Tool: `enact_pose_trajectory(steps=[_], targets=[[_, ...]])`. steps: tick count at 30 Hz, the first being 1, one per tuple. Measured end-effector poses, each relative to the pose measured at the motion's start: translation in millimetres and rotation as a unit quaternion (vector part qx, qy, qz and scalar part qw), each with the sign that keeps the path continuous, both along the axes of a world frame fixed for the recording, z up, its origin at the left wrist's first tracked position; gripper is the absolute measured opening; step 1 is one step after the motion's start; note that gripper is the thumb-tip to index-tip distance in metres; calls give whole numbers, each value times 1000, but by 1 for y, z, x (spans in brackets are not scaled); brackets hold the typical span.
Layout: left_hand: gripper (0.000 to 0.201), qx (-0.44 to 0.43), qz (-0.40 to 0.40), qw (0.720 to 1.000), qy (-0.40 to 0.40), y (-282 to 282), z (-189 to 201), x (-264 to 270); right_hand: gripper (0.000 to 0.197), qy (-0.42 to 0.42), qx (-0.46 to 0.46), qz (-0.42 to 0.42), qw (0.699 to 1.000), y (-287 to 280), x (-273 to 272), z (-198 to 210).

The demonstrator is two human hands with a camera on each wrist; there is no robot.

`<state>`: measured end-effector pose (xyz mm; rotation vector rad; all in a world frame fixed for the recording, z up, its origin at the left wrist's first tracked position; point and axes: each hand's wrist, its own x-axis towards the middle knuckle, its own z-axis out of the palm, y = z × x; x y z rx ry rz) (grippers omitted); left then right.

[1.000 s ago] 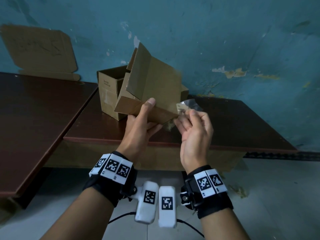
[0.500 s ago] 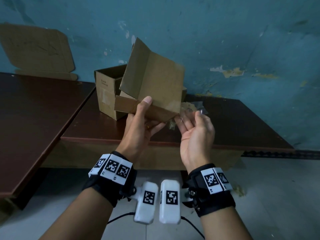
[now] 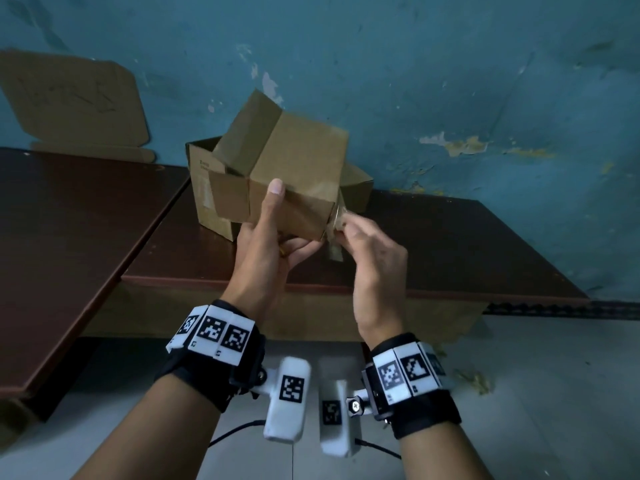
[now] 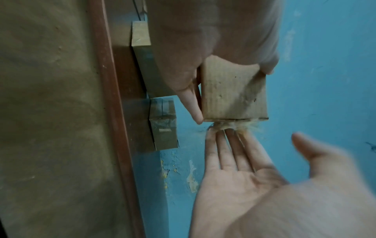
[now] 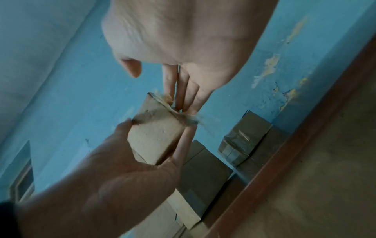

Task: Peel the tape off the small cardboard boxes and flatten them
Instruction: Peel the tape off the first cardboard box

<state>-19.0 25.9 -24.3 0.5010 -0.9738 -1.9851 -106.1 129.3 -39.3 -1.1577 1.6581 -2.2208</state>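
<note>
I hold a small brown cardboard box in the air over the table's front edge, one flap sticking up. My left hand grips its lower part, thumb on the front face and fingers underneath; the left wrist view shows the box clamped the same way. My right hand is at the box's lower right corner. Its straight fingers touch a wrinkled strip of clear tape on that edge, with the thumb held apart. The tape clings at the fingertips.
An open box and another box stand on the brown table against the blue wall. A small taped box sits there too. Flattened cardboard leans on the wall over the left table.
My right hand, which held loose tape up beside the box, has turned over and come to the box's lower right corner. The box has turned and tipped a little in my left hand.
</note>
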Motion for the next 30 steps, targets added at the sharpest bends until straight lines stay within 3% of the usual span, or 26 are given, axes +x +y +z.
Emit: enact_pose_trajectory(steps=[3, 8, 14, 22, 30], targets=[[51, -30, 30, 999, -25, -3, -6, -1, 42, 55, 38, -15, 998, -7, 5, -7], [28, -69, 12, 998, -8, 0, -7, -4, 6, 94, -6, -116, 989, -12, 3, -5], [22, -147, -20, 988, -29, 5, -10, -5, 5, 100, 7, -153, 983, -9, 5, -6], [37, -237, 30, 968, -82, 4, -14, -6, 9, 107, 18, -176, 978, -9, 3, -6], [54, -413, 69, 900, -117, 4, -18, -7, 24, 87, -31, -162, 982, -6, 8, -2]])
